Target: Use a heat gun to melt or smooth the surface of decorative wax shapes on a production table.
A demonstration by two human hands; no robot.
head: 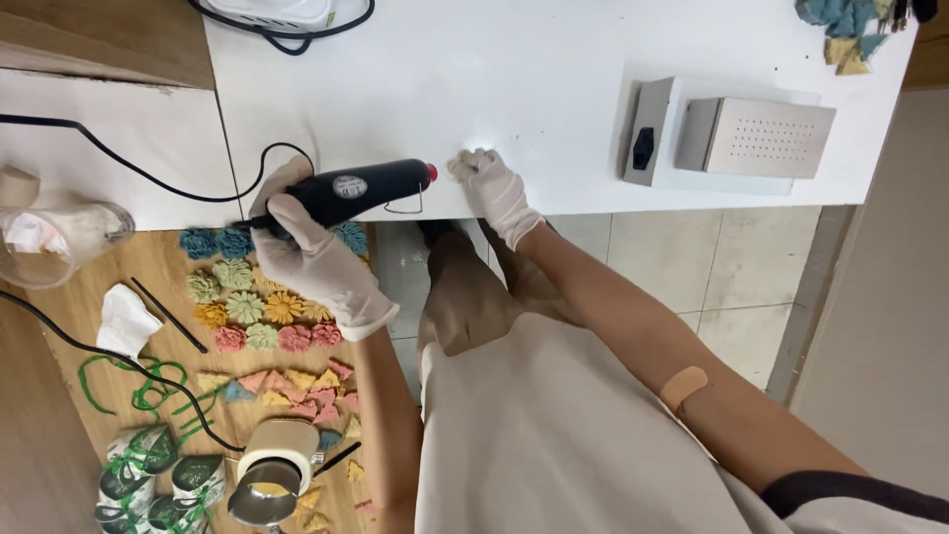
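Left of centre in the frame, the gloved left hand [314,259] is closed around the black glue gun [348,192] with the red nozzle, which points right. The gloved right hand [494,190] pinches a small pale piece [468,161] against the white table [534,69]. Best to keep the nozzle close and the piece pinned flat, fingertips clear of hot glue.

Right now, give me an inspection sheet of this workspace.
Surface: white table, mostly bare.
Job's things: black glue gun, red tip toward a small pale piece.
Clutter: coloured flowers and triangles on a wooden floor; grey box; plastic cup; tape roll.
Grippers: left hand, gloved, grips the gun; right hand, gloved, presses the piece.
Cables: black cable across the table; another on the floor.
Surroundings: tiled floor.
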